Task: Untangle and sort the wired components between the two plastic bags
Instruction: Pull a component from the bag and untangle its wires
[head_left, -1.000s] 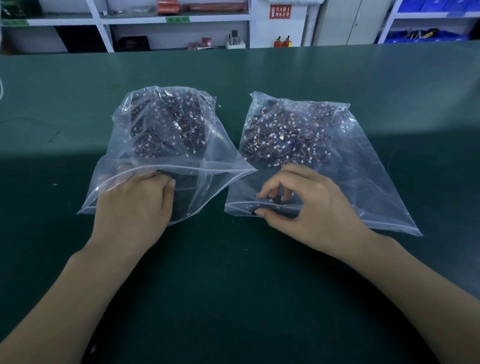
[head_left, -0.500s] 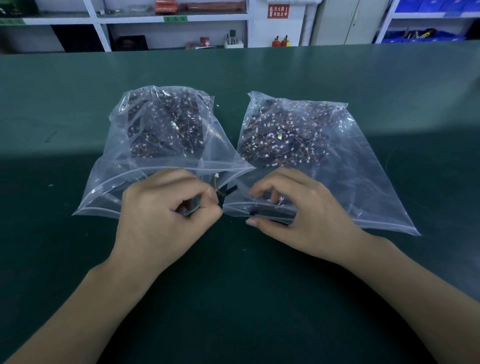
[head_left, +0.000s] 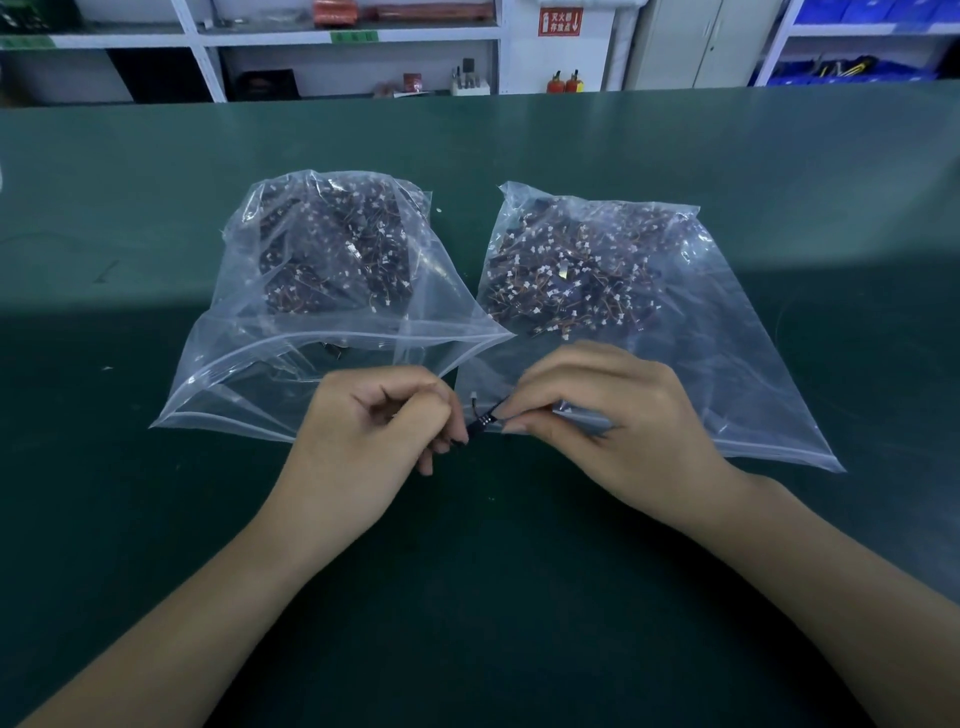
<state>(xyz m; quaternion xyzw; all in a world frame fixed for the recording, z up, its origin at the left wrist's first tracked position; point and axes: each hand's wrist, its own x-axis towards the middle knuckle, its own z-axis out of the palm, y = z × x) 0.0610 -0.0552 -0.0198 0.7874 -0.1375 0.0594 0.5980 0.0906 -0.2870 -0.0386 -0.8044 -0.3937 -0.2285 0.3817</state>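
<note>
Two clear zip bags lie side by side on the green mat, the left bag (head_left: 249, 364) and the right bag (head_left: 753, 364). Each holds a dark tangle of small wired components with white connectors, one heap (head_left: 337, 254) in the left bag and one heap (head_left: 582, 275) in the right. Between the bag mouths my left hand (head_left: 374, 431) and my right hand (head_left: 608, 415) pinch the two ends of one small black wired component (head_left: 480, 420), with its white connector sticking up. The hands meet just in front of both bags.
The green table (head_left: 493, 597) stretches wide around the bags. Behind its far edge stand white shelves (head_left: 353, 36) with boxes and small items, a grey cabinet (head_left: 696, 41) and blue bins (head_left: 841, 67).
My left hand came out of the left bag with a wired component and moved right. My right hand left the right bag's mouth and took hold of the component's other end.
</note>
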